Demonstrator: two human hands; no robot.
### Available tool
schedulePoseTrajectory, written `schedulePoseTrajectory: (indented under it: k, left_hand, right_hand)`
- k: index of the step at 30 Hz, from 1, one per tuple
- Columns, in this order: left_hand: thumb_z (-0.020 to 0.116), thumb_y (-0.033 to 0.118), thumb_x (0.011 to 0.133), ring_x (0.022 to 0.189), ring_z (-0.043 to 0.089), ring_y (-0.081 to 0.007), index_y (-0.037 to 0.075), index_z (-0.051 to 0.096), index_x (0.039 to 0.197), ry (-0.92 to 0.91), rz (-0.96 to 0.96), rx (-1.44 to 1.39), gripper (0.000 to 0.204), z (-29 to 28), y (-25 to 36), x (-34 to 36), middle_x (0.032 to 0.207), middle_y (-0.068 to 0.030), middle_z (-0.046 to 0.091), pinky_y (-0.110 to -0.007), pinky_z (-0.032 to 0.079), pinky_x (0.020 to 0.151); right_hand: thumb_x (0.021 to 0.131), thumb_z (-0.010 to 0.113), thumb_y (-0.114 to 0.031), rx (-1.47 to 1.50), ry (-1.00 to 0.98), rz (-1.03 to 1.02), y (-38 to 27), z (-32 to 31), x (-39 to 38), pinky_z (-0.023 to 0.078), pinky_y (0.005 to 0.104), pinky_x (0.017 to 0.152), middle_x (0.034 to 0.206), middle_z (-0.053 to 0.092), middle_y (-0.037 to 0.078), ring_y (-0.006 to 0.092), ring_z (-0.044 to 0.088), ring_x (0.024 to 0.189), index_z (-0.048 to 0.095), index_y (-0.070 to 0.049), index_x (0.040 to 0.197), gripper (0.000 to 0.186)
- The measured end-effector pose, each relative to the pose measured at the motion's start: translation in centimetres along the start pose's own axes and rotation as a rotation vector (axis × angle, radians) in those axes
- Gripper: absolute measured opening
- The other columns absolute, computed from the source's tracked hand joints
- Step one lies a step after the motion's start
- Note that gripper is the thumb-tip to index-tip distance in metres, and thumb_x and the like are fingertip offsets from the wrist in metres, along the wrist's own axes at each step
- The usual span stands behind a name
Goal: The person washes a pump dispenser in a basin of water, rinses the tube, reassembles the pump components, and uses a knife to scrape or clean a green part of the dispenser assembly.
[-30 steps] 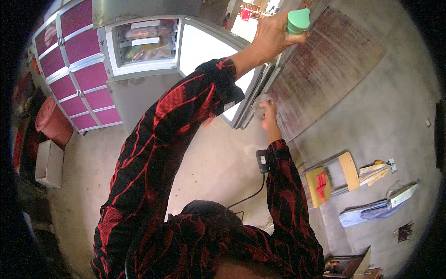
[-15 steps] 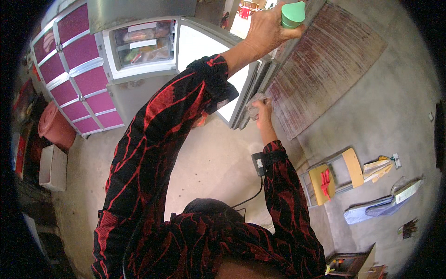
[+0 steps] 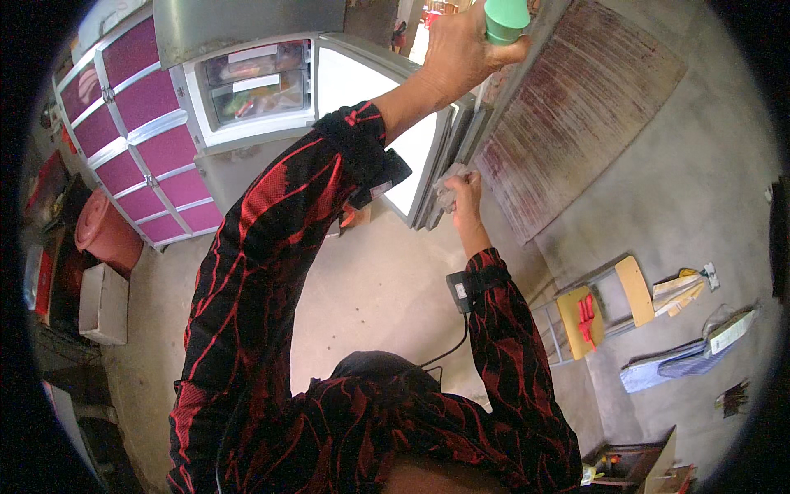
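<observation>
High at the top edge, my left hand (image 3: 457,56) is closed around a light green plastic container (image 3: 505,20), whose upper part is cut off by the frame. Lower and to the right, my right hand (image 3: 467,196) grips a crumpled greyish cloth (image 3: 448,183) against the outer edge of the open refrigerator door (image 3: 444,160). My left forearm passes in front of the door's white inner face. Behind it, the open compartment (image 3: 309,115) holds clear drawers (image 3: 257,95) with bagged food inside.
A magenta-panelled cabinet (image 3: 164,152) stands left of the refrigerator. A red bucket (image 3: 107,230) and a white box (image 3: 104,305) are at far left. A worn brown board (image 3: 576,115) leans on the right, with a small wooden chair (image 3: 580,325) below it. A cable hangs by my right sleeve.
My left hand has shifted slightly left and up with the green container. My right hand stays at the door edge with the cloth; the view has shifted a little.
</observation>
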State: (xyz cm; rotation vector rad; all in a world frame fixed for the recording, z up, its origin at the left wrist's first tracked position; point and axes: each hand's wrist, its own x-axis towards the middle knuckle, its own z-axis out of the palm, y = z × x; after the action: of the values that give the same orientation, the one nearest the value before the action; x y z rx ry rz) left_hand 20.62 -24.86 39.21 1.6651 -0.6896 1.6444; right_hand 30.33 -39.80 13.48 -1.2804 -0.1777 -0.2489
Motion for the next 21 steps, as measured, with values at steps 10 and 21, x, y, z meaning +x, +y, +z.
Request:
schedulePoseTrajectory:
  k: [10, 21]
  left_hand:
    - [0.074, 0.038, 0.079, 0.065, 0.067, -0.0339, 0.002, 0.054, 0.111, 0.011, 0.114, -0.113, 0.052, 0.2, -0.7, 0.4, 0.074, -0.0195, 0.065, -0.041, 0.053, 0.056]
    - [0.081, 0.034, 0.071, 0.063, 0.066, -0.0238, 0.006, 0.063, 0.095, -0.040, 0.309, -0.142, 0.041, 0.2, 0.0, -5.0, 0.074, -0.0089, 0.064, -0.033, 0.054, 0.057]
  right_hand:
    - [0.070, 0.061, -0.004, -0.004, -0.031, -0.027, 0.4, 0.1, -0.5, 0.044, 0.0273, 0.046, 0.084, 0.055, 0.007, 0.0173, 0.059, 0.065, 0.045, -0.009, 0.099, 0.033]
    - [0.071, 0.063, -0.004, 0.002, -0.098, -0.031, 0.4, -0.1, -0.7, 0.050, 0.0310, 0.065, 0.090, 0.051, 0.009, 0.0190, 0.056, 0.075, 0.040, -0.007, 0.100, 0.038]
